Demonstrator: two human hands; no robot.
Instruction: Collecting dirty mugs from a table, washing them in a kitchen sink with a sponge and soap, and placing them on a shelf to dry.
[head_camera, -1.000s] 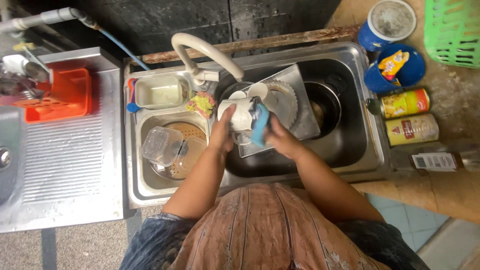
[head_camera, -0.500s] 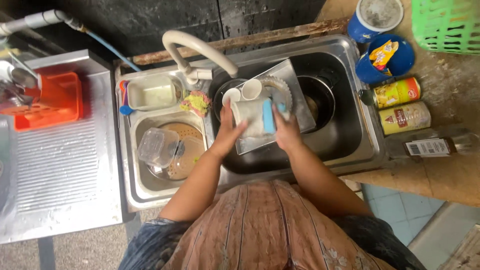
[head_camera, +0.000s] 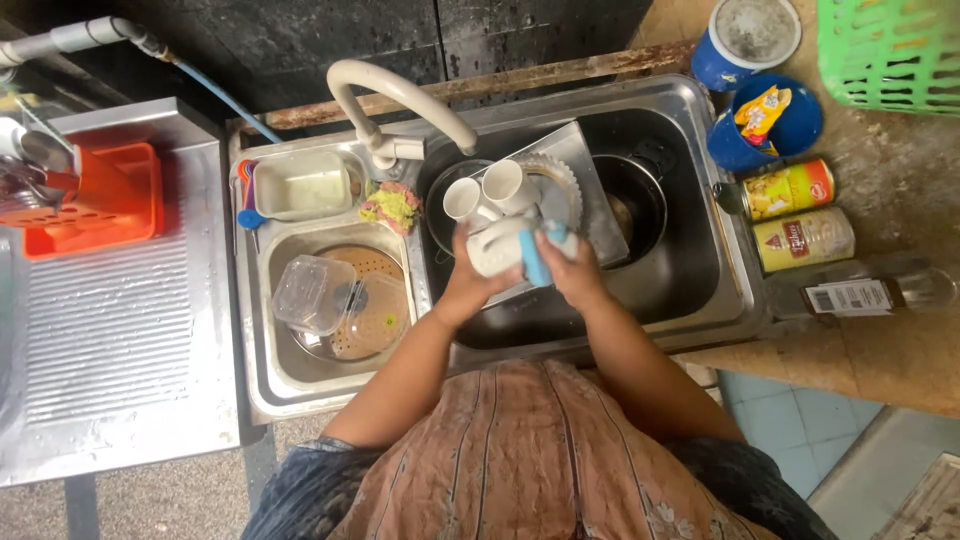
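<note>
A white mug (head_camera: 495, 248) is gripped by the left hand (head_camera: 462, 285) – now turned, the blue sponge (head_camera: 533, 258) pressed lower by the right hand (head_camera: 578, 275) – scrubbing mid-way.

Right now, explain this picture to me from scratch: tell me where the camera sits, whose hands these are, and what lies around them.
There is no machine here. A person wears one camera on the head, looking straight down, so the arms reach up into the picture from the bottom edge.

The left hand holds a white ceramic cup in its grip. The right hand presses a light blue sponge against that cup.

They work over a stainless steel sink under a curved white tap. Two more white cups wait behind. The smaller left basin has a clear plastic box. An orange plastic rack stands on the draining board, and two tins lie on the counter at the right.
</note>
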